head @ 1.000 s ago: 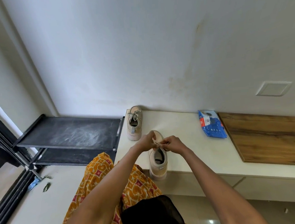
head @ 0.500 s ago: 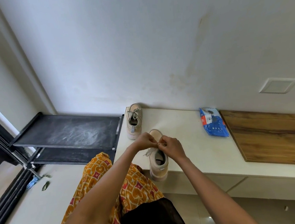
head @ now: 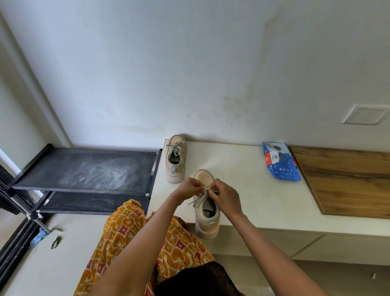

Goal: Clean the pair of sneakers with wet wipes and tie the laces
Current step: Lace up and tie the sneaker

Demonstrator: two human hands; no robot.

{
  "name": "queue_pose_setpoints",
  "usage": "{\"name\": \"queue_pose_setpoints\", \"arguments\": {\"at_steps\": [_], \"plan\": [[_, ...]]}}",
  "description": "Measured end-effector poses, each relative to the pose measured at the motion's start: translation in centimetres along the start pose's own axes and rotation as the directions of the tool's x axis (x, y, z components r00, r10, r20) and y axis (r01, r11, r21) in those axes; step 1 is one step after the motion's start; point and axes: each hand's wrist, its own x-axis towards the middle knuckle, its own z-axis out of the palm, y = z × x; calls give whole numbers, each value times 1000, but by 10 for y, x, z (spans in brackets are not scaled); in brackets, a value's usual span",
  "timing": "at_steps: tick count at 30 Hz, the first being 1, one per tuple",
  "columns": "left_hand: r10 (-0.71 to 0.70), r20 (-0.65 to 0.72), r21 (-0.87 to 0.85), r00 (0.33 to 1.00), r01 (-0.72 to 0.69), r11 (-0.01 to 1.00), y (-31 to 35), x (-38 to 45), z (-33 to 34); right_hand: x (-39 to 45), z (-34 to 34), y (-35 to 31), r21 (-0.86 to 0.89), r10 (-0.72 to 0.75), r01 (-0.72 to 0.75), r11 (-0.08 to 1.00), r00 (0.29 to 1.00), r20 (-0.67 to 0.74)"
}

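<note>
The near sneaker (head: pixel 205 207) sits at the counter's (head: pixel 243 179) front edge, long axis running six to twelve o'clock; left hand (head: pixel 188 189) and right hand (head: pixel 224 195) each pinch its laces (head: pixel 201 197) above the tongue, equally near.

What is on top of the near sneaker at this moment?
Both hands, left and right, pinch its laces over the near sneaker. The hands hide the knot and eyelets. Its open collar shows only dark lining.

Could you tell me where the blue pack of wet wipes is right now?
The blue pack of wet wipes lies on the white counter, right of both sneakers, beside the wooden board.
</note>
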Motion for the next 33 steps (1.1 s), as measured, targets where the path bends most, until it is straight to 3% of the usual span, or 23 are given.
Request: {"name": "queue_pose_setpoints", "arguments": {"at_steps": [5,7,13,15,17,19,21,23,25,28,33], "plan": [[-187,-209,-397,960,92,913,0,0,9,0,2,1,-11,-8,8,1000,1000,1],[-192,-227,-432,955,78,898,0,-2,11,0,1,2,-16,-10,10,1000,1000,4],[-14,52,-182,999,23,983,-4,-11,-2,-2,3,0,-6,1,-1,1000,1000,-10],[-6,82,-120,997,16,993,-6,-12,-6,-2,3,1,-6,2,-2,1000,1000,-12],[20,12,-13,1000,-20,1000,-4,-14,-7,-2,3,1,-4,-4,3,1000,1000,-9],[145,-138,184,980,-118,976,-3,-13,-2,-1,2,1,0,-3,3,1000,1000,0],[305,-260,388,916,-190,902,-3,-12,7,-1,0,1,9,6,-6,1000,1000,13],[390,-330,486,859,-200,851,-5,-12,15,0,-1,2,28,16,-17,999,999,36],[351,-342,470,872,-165,867,-3,-13,17,2,-3,5,63,41,-46,997,996,78],[174,-211,320,962,-100,942,-3,-17,13,9,-6,7,84,45,-58,995,988,148],[73,-197,235,978,-25,972,-2,-24,8,11,-8,9,130,51,-72,989,985,163]]}}
